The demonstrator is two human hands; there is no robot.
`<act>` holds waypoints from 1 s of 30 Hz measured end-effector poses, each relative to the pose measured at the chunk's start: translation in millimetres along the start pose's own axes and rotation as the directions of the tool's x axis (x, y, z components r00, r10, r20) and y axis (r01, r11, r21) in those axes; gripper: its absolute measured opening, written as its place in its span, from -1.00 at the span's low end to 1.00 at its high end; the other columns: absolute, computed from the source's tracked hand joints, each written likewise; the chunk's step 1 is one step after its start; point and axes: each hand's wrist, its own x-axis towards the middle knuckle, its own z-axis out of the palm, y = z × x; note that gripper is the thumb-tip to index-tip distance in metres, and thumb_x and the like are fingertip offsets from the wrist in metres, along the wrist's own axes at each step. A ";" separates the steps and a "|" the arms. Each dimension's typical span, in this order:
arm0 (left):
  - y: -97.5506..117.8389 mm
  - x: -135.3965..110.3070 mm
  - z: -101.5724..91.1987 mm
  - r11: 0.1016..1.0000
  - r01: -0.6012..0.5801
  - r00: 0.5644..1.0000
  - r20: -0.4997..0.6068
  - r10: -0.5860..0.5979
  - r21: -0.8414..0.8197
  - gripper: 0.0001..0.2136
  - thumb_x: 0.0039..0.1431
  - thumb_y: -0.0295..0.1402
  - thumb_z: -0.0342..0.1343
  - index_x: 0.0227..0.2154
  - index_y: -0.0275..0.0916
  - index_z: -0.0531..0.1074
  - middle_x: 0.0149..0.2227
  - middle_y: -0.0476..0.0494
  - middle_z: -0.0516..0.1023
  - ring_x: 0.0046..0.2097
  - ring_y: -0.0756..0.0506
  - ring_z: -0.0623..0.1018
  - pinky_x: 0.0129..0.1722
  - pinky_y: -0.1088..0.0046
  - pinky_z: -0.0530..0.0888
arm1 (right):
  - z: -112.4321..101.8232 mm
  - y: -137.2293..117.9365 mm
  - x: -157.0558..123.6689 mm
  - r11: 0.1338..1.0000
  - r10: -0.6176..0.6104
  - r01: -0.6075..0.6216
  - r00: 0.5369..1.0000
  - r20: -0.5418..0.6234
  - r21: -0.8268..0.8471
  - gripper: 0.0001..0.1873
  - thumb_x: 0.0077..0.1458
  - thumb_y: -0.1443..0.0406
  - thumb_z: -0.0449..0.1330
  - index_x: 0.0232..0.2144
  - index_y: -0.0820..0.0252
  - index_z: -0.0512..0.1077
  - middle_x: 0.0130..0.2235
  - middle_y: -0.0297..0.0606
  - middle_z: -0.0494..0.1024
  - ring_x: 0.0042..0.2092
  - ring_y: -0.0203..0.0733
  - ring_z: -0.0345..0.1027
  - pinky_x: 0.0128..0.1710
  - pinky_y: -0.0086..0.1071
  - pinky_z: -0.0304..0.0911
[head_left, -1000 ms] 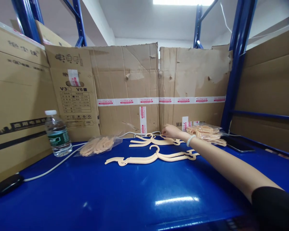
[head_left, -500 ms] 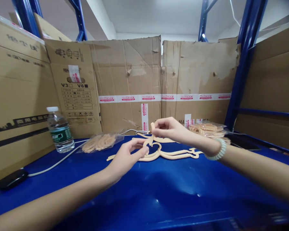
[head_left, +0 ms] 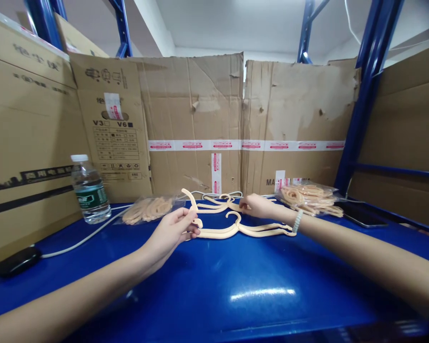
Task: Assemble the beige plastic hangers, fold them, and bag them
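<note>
My left hand [head_left: 173, 231] is closed, thumb and fingers pinching a beige curved hanger piece [head_left: 190, 199]. One end of it points up and left; a rounded end shows beside the fingertips. Just right of that hand a beige clothes hanger [head_left: 260, 232] lies on the blue table, its hook toward the back. Farther back lies a second beige hanger [head_left: 212, 208], partly hidden. My right hand [head_left: 259, 207], with a beaded bracelet at the wrist, has its curled fingers on the right arm of this back hanger; the fingertips are partly hidden.
Clear bags of beige hanger pieces lie at the back left [head_left: 150, 209] and back right [head_left: 309, 197]. A water bottle [head_left: 90, 193], a white cable [head_left: 82, 247] and a black device [head_left: 19, 262] are on the left. A dark phone [head_left: 364, 218] lies right. Cardboard [head_left: 193, 114] walls the back.
My right hand has let go of the hanger piece and moved back and down to the rear hanger. My left hand has drawn the piece leftward, away from the front hanger's hook.
</note>
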 end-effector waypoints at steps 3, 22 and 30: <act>-1.0 -3.2 -4.2 1.000 0.014 1.000 0.008 -0.014 0.001 -0.61 -0.14 -0.10 0.37 -0.47 -0.32 0.40 -0.49 -0.02 0.46 -0.44 0.04 0.43 -0.40 0.53 0.37 | 11.9 -0.8 -3.7 0.995 0.010 -0.012 1.000 -0.018 -0.095 -0.87 0.09 0.39 0.14 -0.35 0.30 0.51 -0.26 -0.03 0.58 -0.21 -0.02 0.45 -0.32 -0.39 0.18; -16.2 -4.8 -13.0 0.996 0.003 1.000 -0.018 -0.004 -0.094 -0.60 -0.10 -0.12 0.37 -0.48 -0.28 0.30 -0.51 0.03 0.41 -0.55 0.12 0.29 -0.55 0.65 0.24 | -32.4 -0.9 -30.6 0.957 -0.006 0.075 0.971 -0.240 0.279 -0.92 0.05 0.31 0.16 -0.36 0.22 0.37 -0.38 -0.26 0.52 -0.34 -0.26 0.41 -0.35 -0.43 0.28; -20.2 -7.7 -17.3 0.993 -0.020 0.999 0.047 0.026 -0.113 -0.76 -0.03 -0.29 0.37 -0.40 -0.28 0.44 -0.44 0.01 0.42 -0.42 0.09 0.36 -0.38 0.62 0.34 | -46.1 -24.6 -88.2 0.928 -0.105 0.181 0.965 -0.240 0.325 -0.85 0.12 0.29 0.09 -0.28 0.18 0.43 -0.31 -0.24 0.51 -0.27 -0.21 0.39 -0.27 -0.35 0.30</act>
